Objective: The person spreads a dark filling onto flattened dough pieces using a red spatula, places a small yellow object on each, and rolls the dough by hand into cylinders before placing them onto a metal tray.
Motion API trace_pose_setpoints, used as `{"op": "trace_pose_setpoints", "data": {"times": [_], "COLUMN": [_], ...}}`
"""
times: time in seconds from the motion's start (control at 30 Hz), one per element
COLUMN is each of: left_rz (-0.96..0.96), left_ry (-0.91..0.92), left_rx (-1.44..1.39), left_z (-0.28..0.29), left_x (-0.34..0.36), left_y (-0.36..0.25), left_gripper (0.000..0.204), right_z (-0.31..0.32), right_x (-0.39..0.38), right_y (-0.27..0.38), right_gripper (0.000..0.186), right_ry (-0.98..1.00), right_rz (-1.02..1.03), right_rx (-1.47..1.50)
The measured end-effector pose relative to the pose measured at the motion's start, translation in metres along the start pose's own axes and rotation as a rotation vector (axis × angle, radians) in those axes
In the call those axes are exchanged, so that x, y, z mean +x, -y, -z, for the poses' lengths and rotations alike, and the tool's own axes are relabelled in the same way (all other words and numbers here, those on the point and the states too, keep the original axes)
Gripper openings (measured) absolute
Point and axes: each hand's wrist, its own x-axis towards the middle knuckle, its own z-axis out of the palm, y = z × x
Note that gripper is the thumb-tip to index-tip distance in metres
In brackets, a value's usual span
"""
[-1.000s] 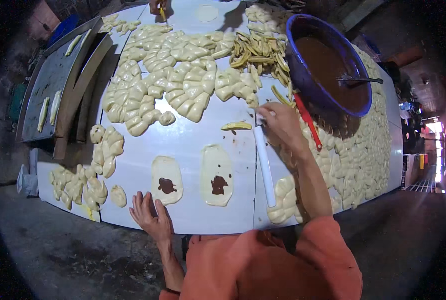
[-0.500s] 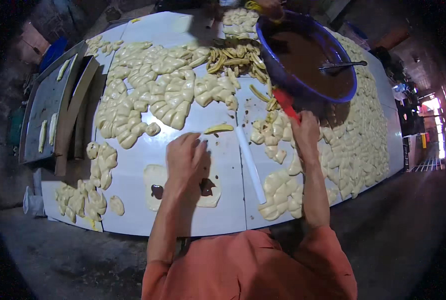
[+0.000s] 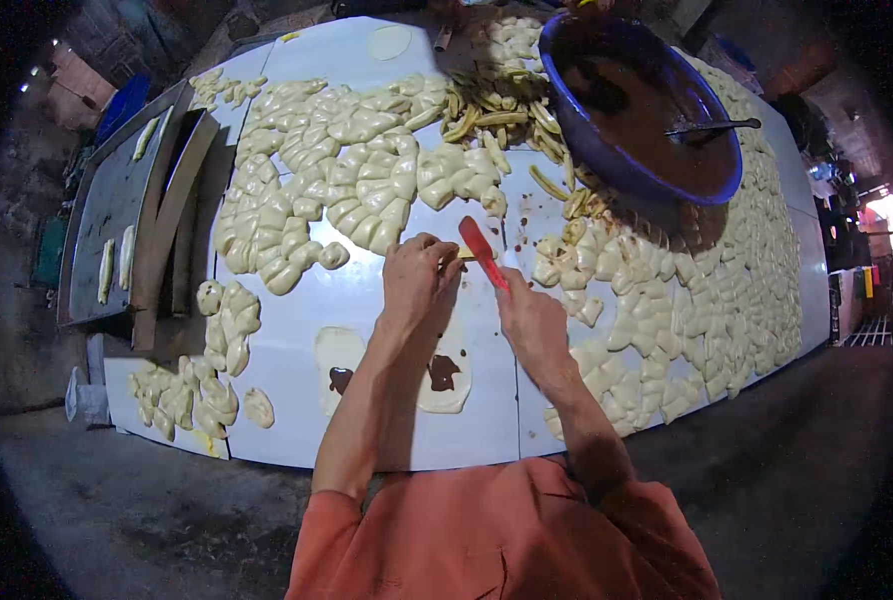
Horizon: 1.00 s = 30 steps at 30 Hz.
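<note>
My left hand (image 3: 421,270) is closed at the fingertips on one end of a yellow banana piece (image 3: 466,253) lying on the white table. My right hand (image 3: 534,318) grips a red flat-bladed, knife-like tool (image 3: 481,253), its blade reaching up over the banana's right part. Below my left forearm, partly hidden by it, lie flattened dough pieces (image 3: 451,400). A dark brown patch of filling (image 3: 443,373) sits on the right one, and another (image 3: 340,380) shows at the left.
Many pale dough pieces (image 3: 366,190) cover the table (image 3: 466,440), crowding its right side too. Banana pieces (image 3: 501,118) are heaped at the back. A blue basin (image 3: 728,190) of brown liquid holds a spoon (image 3: 711,128). Metal trays (image 3: 116,200) stand at left with several dough strips.
My right hand has moved left from beside the basin, bringing the red tool to the banana piece. My left hand has moved up and taken hold of that piece. The view has shifted slightly.
</note>
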Motion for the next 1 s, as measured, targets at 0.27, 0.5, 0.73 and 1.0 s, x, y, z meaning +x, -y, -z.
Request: {"op": "trace_pose_setpoints", "data": {"times": [0.27, 0.5, 0.73, 1.0], "left_rz": [-0.002, -0.032, 0.001, 0.028], "left_ry": [-0.033, -0.025, -0.03, 0.079], "left_rx": [0.009, -0.004, -0.055, 0.175], "left_z": [-0.005, -0.005, 0.041, 0.118], "left_x": [-0.001, 0.005, -0.007, -0.108], "left_y": [-0.005, -0.012, -0.022, 0.004], "left_gripper": [0.021, 0.015, 0.013, 0.029], "right_z": [-0.019, -0.017, 0.042, 0.047], "right_x": [-0.001, 0.009, 0.006, 0.018], "right_y": [-0.013, -0.025, -0.057, -0.072], "right_gripper": [0.032, 0.027, 0.042, 0.044], "right_ry": [-0.064, 0.036, -0.123, -0.368], "right_rz": [0.137, 0.08, -0.384, 0.032], "right_rx": [-0.236, -0.127, 0.786, -0.328]}}
